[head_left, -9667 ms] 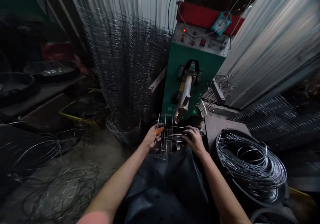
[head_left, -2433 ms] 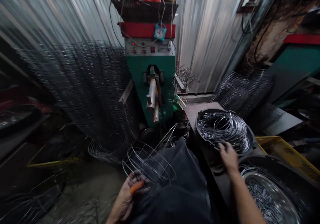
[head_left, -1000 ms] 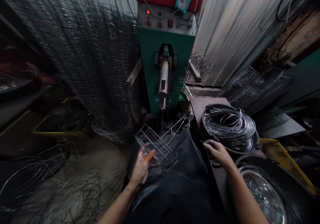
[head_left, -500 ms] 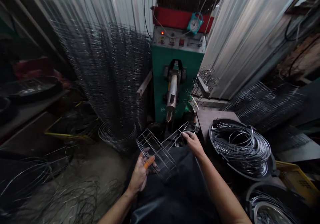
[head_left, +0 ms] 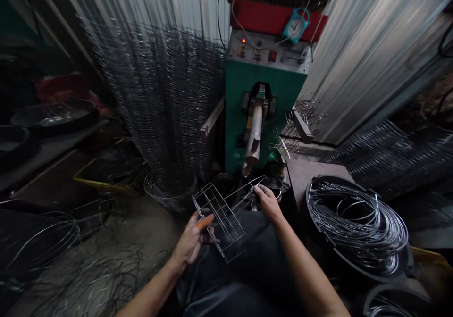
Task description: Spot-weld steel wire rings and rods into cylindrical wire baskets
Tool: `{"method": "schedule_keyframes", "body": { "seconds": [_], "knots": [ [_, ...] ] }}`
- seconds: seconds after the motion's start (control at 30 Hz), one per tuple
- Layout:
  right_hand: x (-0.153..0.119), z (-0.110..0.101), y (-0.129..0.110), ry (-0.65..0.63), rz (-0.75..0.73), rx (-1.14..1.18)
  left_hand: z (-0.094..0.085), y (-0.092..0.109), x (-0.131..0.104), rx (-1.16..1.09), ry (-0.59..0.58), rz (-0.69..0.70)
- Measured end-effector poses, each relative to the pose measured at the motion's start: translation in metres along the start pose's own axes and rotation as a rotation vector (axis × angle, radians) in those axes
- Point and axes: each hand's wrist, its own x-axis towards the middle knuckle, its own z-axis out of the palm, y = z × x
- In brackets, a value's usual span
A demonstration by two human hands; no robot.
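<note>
A wire rack (head_left: 226, 212) made of thin metal rods is held over my lap, tilted, between both hands. My left hand (head_left: 194, 237) is closed around its near left edge; an orange cover wraps the thumb. With finger and thumb, my right hand (head_left: 266, 198) pinches the rack's far right end. Just beyond the rack stands a green machine (head_left: 233, 114), whose metal arm (head_left: 254, 135) points down towards me and ends in a copper-coloured tip (head_left: 245, 170). The rack is apart from that tip.
Tall stacks of wire rings (head_left: 152, 95) lean at the left against corrugated metal sheeting (head_left: 198, 5). To my right, a black round tub (head_left: 332, 246) holds many wire hoops. Loose wires (head_left: 102, 279) cover the floor at left. A teal clock (head_left: 296, 27) hangs on the machine.
My left hand has moved slightly left and down, turning the rack so its left side shows more edge-on. The right hand keeps its pinch. My view has swung left.
</note>
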Motion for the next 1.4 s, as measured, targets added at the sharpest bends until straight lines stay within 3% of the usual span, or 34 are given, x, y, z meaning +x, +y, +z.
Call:
{"method": "schedule_keyframes", "body": {
  "seconds": [0.53, 0.67, 0.83, 0.9, 1.13, 1.4],
  "knots": [
    [0.032, 0.01, -0.006, 0.001, 0.051, 0.117, 0.002, 0.008, 0.016, 0.003, 0.04, 0.058],
    [0.011, 0.0, -0.006, -0.036, 0.112, 0.066, 0.003, 0.008, 0.015, -0.001, 0.03, 0.069],
    [-0.051, -0.006, 0.013, -0.313, 0.102, -0.128, 0.006, 0.001, 0.012, -0.016, 0.046, 0.145],
    [-0.066, -0.002, 0.022, -0.345, 0.074, -0.156, 0.009, -0.001, 0.01, -0.021, 0.053, 0.187],
    [-0.06, 0.012, 0.026, -0.284, -0.008, -0.182, 0.006, 0.0, 0.013, -0.075, 0.052, 0.225],
    [-0.057, 0.017, 0.032, -0.249, 0.038, -0.076, -0.002, -0.002, 0.025, -0.083, 0.06, 0.201]
  ]
}}
